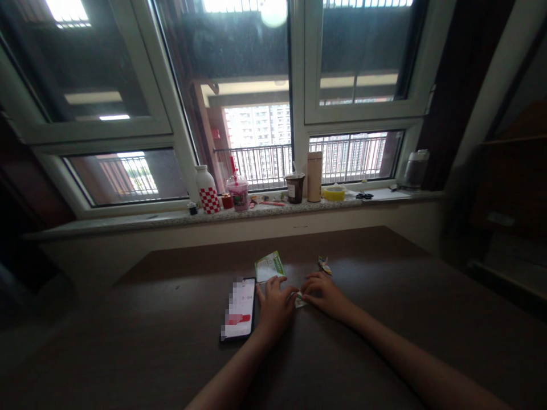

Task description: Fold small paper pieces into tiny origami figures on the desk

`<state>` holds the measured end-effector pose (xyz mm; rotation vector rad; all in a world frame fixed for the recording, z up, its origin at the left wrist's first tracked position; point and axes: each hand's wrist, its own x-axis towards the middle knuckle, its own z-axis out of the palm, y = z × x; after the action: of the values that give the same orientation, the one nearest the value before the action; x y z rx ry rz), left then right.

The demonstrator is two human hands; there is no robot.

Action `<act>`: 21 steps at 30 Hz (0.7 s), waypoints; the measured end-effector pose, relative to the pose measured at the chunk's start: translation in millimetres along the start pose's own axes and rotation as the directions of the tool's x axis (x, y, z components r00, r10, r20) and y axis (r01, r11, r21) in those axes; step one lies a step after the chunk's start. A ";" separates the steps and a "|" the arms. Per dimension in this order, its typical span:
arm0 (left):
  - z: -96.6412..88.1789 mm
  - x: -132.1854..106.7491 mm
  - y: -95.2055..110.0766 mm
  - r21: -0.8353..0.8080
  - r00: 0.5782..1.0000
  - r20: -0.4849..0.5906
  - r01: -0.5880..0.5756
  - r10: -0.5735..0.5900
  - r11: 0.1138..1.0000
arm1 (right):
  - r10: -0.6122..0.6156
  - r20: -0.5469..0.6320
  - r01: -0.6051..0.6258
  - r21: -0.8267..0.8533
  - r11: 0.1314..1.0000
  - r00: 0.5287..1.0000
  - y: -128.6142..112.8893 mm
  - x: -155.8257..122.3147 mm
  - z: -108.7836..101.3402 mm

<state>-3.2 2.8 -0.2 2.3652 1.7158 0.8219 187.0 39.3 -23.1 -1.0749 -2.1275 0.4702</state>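
Note:
Between my two hands, just above or on the brown table, is a small whitish piece of paper (301, 303) with some green on it. My left hand (274, 304) pinches its left side between thumb and forefinger, the other fingers loosely bent. Closed on the right side of the paper are the fingertips of my right hand (323, 293). A phone (240, 313) with its screen lit lies to the left of my left hand. Beyond that hand is a green and white card or sheet (270, 266). A small crumpled, colourful piece (325, 265) lies past my right hand.
The brown table (179, 319) reaches toward a stone windowsill (171, 219). Along the sill stand a checkered bottle (208, 193), a pink drink cup (237, 196), a dark drink cup (294, 189), a tan flask (314, 176), a yellow tape roll (334, 195) and black scissors (364, 196).

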 end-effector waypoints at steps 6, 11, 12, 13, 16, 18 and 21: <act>0.9 0.6 0.7 0.000 1.000 0.019 0.023 -0.023 1.000 | 0.124 -0.045 -0.125 -0.023 0.992 0.991 1.7 3.2 5.5; -0.1 2.9 2.5 -0.007 0.997 0.052 0.063 -0.062 0.998 | 0.150 -0.079 -0.154 -0.038 0.987 0.985 -2.3 2.9 5.4; -0.1 3.5 2.6 -0.007 0.996 0.059 0.071 -0.070 0.997 | 0.152 -0.083 -0.155 -0.034 0.987 0.985 -2.9 2.6 5.5; 0.1 4.1 2.5 -0.006 0.995 0.063 0.075 -0.075 0.997 | 0.151 -0.090 -0.155 -0.033 0.987 0.984 -3.4 2.2 5.7; 1.2 5.7 1.3 0.004 0.995 0.071 0.065 -0.066 0.998 | 0.122 -0.110 -0.129 -0.056 0.990 0.986 -5.1 0.6 5.9; 2.1 6.3 0.1 0.013 0.996 0.072 0.052 -0.053 0.999 | 0.080 -0.103 -0.088 -0.078 0.993 0.991 -6.9 -0.9 4.9; 2.8 6.5 -1.0 0.028 0.998 0.056 0.034 -0.035 0.999 | 0.013 -0.067 -0.020 -0.108 0.994 0.998 -10.3 -3.2 1.0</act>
<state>-1.3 9.7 -0.6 2.3450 1.7517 0.7237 181.9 30.7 -19.1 -1.1541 -2.1070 0.3249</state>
